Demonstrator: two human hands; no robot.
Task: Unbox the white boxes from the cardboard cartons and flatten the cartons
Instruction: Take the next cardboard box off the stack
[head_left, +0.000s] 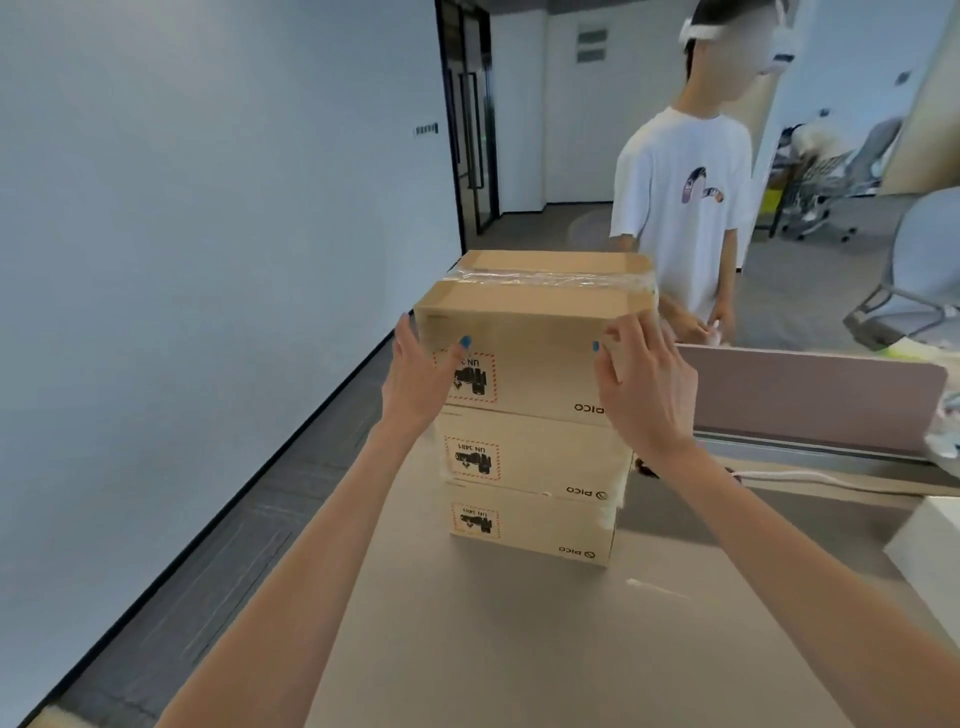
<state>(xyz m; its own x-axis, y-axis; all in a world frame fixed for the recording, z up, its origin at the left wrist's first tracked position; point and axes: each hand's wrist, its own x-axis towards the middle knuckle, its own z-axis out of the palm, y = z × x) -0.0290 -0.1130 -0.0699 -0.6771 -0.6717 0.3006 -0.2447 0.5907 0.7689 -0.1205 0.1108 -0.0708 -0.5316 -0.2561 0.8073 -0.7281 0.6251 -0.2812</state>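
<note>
Top carton (530, 317) sits on a stack of three on the tabletop (519, 649), tape (550, 278) seam unbroken. Left grip (421, 374) wraps its near-left corner, thumb on the front face. Right grip (649, 379) clamps the near-right corner, fingers curled on the edge. Both are holding the carton. My guess: stiff corrugated walls, moderate weight while full, smooth board that may slip. Best hold is the opposite side walls, low, not the taped flaps.

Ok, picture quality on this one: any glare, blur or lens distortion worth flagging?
Head view: the wide-angle lens bows the wall base and the desk edge; lighting is soft and even, shadows faint; glare streaks the clear tape on the top carton; its label is sharp, while the far chairs look smeared.
</note>
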